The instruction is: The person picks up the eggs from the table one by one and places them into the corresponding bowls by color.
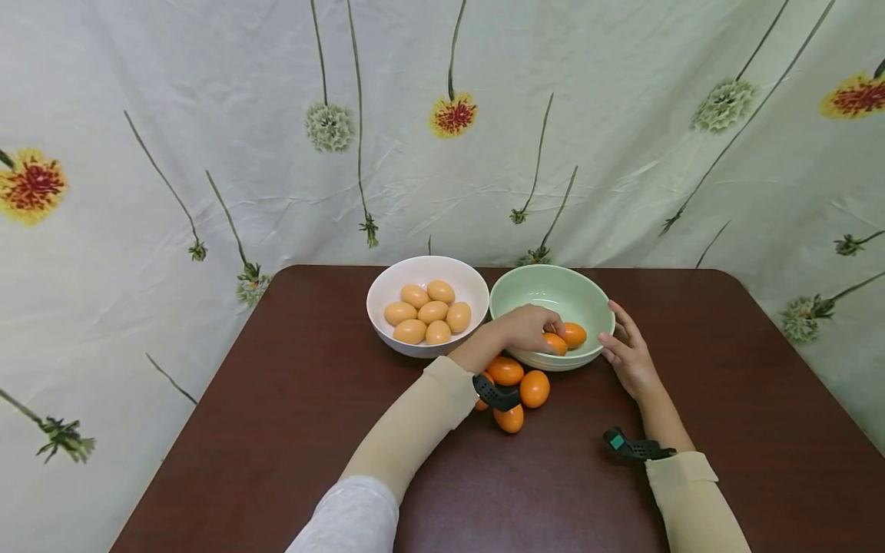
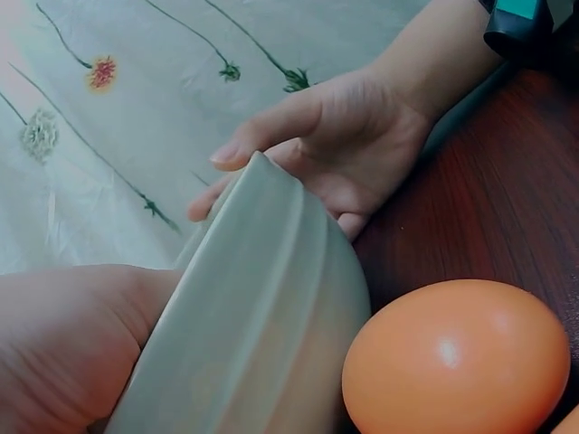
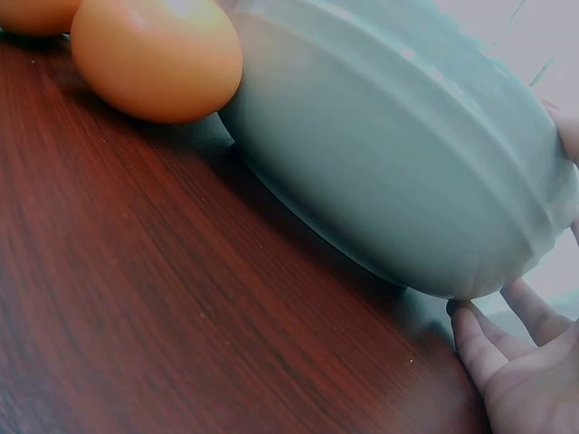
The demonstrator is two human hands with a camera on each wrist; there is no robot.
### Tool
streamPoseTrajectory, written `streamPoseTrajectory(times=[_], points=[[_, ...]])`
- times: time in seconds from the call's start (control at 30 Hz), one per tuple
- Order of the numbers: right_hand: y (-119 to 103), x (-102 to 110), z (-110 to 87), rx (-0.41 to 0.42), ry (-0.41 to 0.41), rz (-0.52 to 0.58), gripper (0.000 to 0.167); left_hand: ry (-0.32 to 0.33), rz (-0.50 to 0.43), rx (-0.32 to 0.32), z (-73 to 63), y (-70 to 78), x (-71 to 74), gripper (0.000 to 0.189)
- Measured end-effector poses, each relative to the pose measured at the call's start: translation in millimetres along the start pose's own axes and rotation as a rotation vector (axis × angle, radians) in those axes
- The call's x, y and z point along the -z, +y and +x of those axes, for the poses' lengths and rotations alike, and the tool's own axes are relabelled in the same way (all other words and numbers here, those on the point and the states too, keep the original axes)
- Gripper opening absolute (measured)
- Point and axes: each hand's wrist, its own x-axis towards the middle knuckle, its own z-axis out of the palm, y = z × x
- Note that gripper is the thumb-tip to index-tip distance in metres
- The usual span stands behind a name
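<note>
My left hand (image 1: 531,329) reaches down inside the pale green bowl (image 1: 546,284), fingers curled at an orange egg (image 1: 556,344). Beside that egg, a second orange egg (image 1: 574,335) lies in the bowl. At the bowl's right side my right hand (image 1: 628,355) holds the rim, its thumb at the edge and the other fingers along the outer wall. The left wrist view shows this right hand (image 2: 353,145) around the far rim, while the near wall hides the left fingertips. Several more orange eggs (image 1: 535,389) lie on the table in front of the bowl, partly under my left wrist.
A white bowl (image 1: 382,307) with several light tan eggs (image 1: 432,311) stands just left of the green bowl. Both bowls are near the back edge of the dark brown table (image 1: 311,399). A flowered cloth (image 1: 263,115) hangs behind it.
</note>
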Motion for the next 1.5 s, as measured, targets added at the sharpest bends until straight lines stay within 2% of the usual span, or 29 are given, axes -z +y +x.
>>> streamPoseTrajectory(times=[0.2,0.4,0.7,0.9,1.1,1.2,1.3,1.5], points=[[0,0,-0.2,0.004,0.006,0.001,0.059,-0.06,-0.014,0.028,4.8,-2.2,-0.7,0.023],[1,0,-0.8,0.009,0.001,-0.012,0.059,-0.107,0.017,0.075,5.6,-1.3,-0.5,0.023],[1,0,-1.1,0.007,-0.002,-0.009,0.06,-0.118,0.049,0.117,5.6,-0.9,-1.6,0.021],[1,0,-1.6,0.009,-0.001,-0.009,0.059,-0.063,0.051,0.091,6.1,-2.9,-3.9,0.026],[2,2,-2.2,0.027,-0.022,-0.004,0.062,0.073,0.006,0.034,2.4,-5.7,-6.4,0.031],[2,2,-2.4,0.024,-0.027,0.0,0.062,0.14,-0.038,0.01,-5.7,-7.2,-5.9,0.029],[2,1,-2.4,0.021,-0.021,0.005,0.062,0.181,-0.093,-0.008,-15.6,-9.2,-4.1,0.028],[1,2,-2.5,0.026,-0.021,0.012,0.061,0.206,-0.187,-0.011,-33.3,-11.1,-2.9,0.03]])
